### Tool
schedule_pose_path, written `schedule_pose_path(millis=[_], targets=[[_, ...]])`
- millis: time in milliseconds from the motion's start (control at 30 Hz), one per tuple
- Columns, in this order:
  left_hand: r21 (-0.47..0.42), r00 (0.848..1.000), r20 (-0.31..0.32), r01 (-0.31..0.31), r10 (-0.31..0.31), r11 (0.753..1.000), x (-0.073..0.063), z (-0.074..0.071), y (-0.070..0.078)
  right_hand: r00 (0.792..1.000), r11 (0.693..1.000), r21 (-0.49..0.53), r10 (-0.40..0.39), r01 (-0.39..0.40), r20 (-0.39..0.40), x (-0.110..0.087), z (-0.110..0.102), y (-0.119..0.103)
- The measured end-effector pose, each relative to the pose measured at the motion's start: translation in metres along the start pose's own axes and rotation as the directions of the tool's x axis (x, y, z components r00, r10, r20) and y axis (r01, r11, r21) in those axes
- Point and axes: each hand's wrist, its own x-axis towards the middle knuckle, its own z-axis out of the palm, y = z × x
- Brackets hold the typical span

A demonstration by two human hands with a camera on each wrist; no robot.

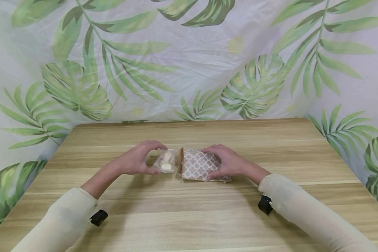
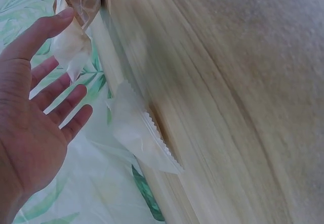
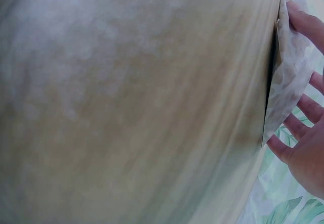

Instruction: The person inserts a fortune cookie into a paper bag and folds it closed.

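1. Here's my left hand (image 1: 141,158), thumb and forefinger wide apart, one at each side of a clear packet of pale pieces (image 1: 167,161); whether they press on it, I cannot tell.
2. The other left fingers fan out, loosely straight, gaps showing between them.
3. Over to my right hand (image 1: 228,161): thumb on the near side, fingers on the far side, gripping the patterned paper bag (image 1: 196,168) toward its right end.
4. The bag's mouth faces left, the clear packet just outside it, between my two hands.
5. And on the bench (image 1: 195,213), seen from my left wrist, a serrated-edged wrapper (image 2: 139,135) sits near my left fingertips, apart from them.
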Motion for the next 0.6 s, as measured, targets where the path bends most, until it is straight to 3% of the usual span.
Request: schedule_pose_path(millis=[600], targets=[[-0.014, 0.999, -0.012, -0.050, 0.050, 0.999, 0.0067, 0.0039, 0.0080, 1.000, 1.000, -0.005, 0.009, -0.009, 0.005, -0.0004, -0.0008, -0.0003]])
